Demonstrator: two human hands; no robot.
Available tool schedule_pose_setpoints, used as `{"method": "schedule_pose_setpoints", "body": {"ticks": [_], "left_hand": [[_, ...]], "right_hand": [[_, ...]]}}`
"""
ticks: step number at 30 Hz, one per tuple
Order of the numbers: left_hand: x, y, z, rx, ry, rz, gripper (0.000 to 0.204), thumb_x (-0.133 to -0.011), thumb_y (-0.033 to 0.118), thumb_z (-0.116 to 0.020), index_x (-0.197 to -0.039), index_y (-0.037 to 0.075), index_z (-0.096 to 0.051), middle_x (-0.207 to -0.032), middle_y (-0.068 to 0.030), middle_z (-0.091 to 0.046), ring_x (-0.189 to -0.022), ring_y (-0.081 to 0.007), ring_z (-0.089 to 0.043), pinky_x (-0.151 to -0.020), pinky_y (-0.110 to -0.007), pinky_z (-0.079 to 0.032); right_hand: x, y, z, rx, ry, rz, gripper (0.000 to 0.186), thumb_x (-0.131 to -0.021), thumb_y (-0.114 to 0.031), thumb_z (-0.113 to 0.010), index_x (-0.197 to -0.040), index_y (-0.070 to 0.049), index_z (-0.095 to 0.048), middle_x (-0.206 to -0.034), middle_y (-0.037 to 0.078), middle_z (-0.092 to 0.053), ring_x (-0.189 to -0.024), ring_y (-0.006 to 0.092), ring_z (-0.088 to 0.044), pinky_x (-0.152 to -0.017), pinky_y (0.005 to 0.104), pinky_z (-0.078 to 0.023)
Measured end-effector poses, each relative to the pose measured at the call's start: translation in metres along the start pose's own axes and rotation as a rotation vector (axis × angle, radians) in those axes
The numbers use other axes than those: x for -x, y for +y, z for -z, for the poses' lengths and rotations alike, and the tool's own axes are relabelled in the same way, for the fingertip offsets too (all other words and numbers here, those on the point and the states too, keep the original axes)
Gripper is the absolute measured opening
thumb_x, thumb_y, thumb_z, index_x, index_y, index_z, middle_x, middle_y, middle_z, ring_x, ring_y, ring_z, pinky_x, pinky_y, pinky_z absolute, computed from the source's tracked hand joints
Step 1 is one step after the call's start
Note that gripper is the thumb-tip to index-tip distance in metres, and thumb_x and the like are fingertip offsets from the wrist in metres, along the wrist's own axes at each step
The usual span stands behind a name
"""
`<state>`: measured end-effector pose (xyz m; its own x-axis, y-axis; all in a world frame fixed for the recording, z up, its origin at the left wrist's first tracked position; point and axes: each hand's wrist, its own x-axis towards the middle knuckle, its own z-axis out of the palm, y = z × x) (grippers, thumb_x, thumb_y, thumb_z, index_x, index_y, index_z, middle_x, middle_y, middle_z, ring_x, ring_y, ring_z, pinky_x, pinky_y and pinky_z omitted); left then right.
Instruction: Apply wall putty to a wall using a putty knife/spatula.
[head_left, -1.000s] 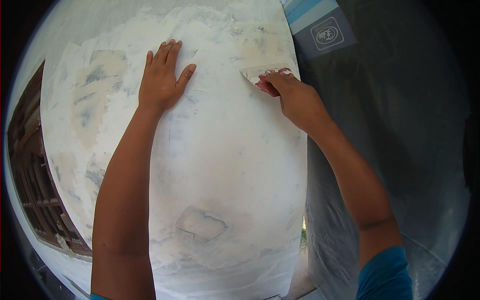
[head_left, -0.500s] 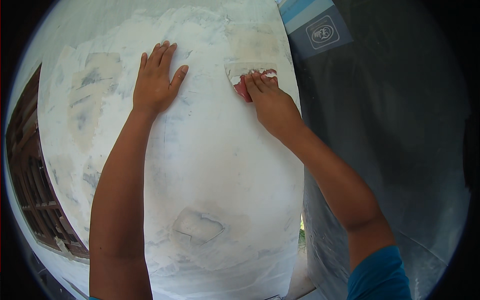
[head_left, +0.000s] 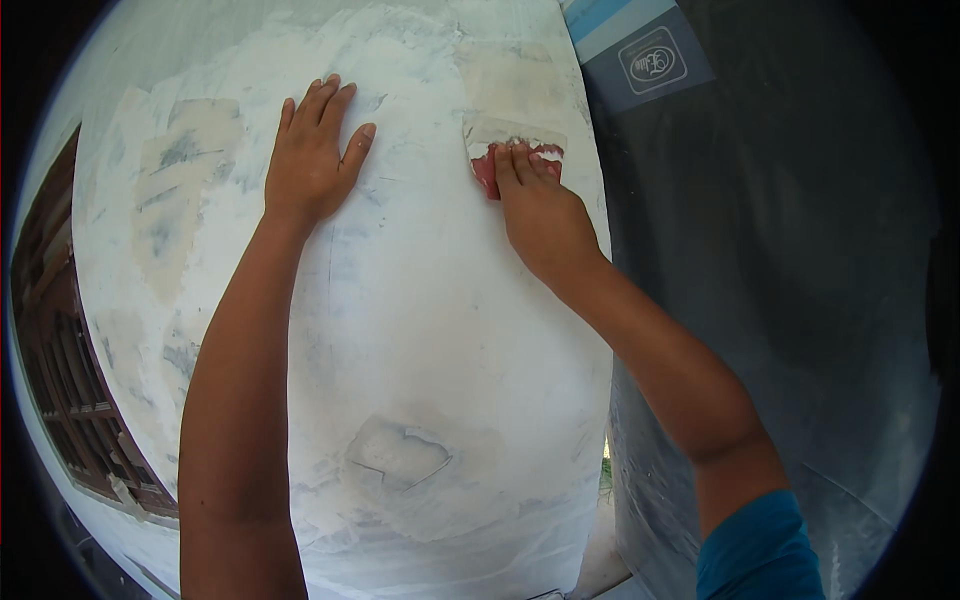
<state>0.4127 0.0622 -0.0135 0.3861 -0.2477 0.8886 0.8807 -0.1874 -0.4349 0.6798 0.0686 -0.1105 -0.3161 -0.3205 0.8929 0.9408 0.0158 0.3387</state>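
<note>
A pale wall (head_left: 420,300) smeared with white filler fills the middle of the view. My left hand (head_left: 312,165) lies flat on it at the upper left, fingers stretched upward and thumb apart, holding nothing. Farther right, my right hand (head_left: 545,210) grips a red putty knife (head_left: 484,172) with a wide, pale blade. Its blade edge points upward against the wall, just below a beige patch (head_left: 510,80). White filler clings to the red part by my fingertips. The palm side of my grip is hidden.
Dark sheeting (head_left: 770,300) hangs along the wall's right edge, with a blue-striped printed piece at its top. A brown wooden window frame (head_left: 75,370) stands at the far left. Another beige patch (head_left: 190,190) and a raised, cracked patch (head_left: 400,455) mark the wall.
My right hand has slid the putty knife slightly to the right and turned it straighter, its blade edge now nearly level. My left hand stays in place on the wall.
</note>
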Motion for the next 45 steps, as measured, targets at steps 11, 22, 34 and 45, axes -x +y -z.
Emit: {"method": "schedule_pose_setpoints", "body": {"ticks": [11, 22, 34, 45], "left_hand": [[-0.009, 0.011, -0.007, 0.002, 0.013, -0.018, 0.048, -0.1, 0.034, -0.047, -0.141, 0.009, -0.048, -0.151, -0.0105, -0.043, -0.143, -0.0277, -0.035, -0.121, -0.044, -0.02], [-0.002, 0.004, -0.005, -0.017, 0.013, -0.003, 0.048, -0.099, 0.034, -0.047, -0.141, 0.009, -0.049, -0.151, -0.0115, -0.043, -0.143, -0.028, -0.035, -0.121, -0.044, -0.02], [0.007, -0.008, -0.002, -0.053, 0.001, -0.001, 0.048, -0.099, 0.032, -0.046, -0.14, 0.008, -0.049, -0.15, -0.0117, -0.044, -0.143, -0.0279, -0.035, -0.121, -0.043, -0.02], [0.009, -0.01, -0.008, -0.097, 0.008, 0.012, 0.048, -0.099, 0.032, -0.046, -0.142, 0.01, -0.047, -0.151, -0.0101, -0.043, -0.143, -0.0258, -0.035, -0.121, -0.043, -0.02]], "right_hand": [[-0.103, 0.053, 0.011, -0.034, -0.299, -0.093, 0.043, -0.087, -0.002, -0.051, -0.129, -0.004, -0.059, -0.104, 0.018, -0.071, -0.085, 0.0335, -0.069, -0.07, 0.0414, -0.057], [-0.094, 0.034, 0.053, -0.084, -0.188, -0.108, 0.013, -0.085, -0.006, -0.057, -0.085, -0.003, -0.07, -0.074, 0.018, -0.069, -0.072, 0.0308, -0.069, -0.062, 0.0379, -0.056], [-0.047, 0.0, 0.058, -0.294, -0.219, -0.085, 0.022, -0.087, -0.003, -0.053, -0.105, -0.007, -0.065, -0.095, 0.009, -0.071, -0.09, 0.0261, -0.067, -0.073, 0.0388, -0.055], [-0.021, -0.044, 0.044, -0.06, -0.324, -0.031, 0.038, -0.088, -0.004, -0.054, -0.125, -0.004, -0.062, -0.114, 0.016, -0.07, -0.093, 0.0261, -0.072, -0.071, 0.0361, -0.058]]}}
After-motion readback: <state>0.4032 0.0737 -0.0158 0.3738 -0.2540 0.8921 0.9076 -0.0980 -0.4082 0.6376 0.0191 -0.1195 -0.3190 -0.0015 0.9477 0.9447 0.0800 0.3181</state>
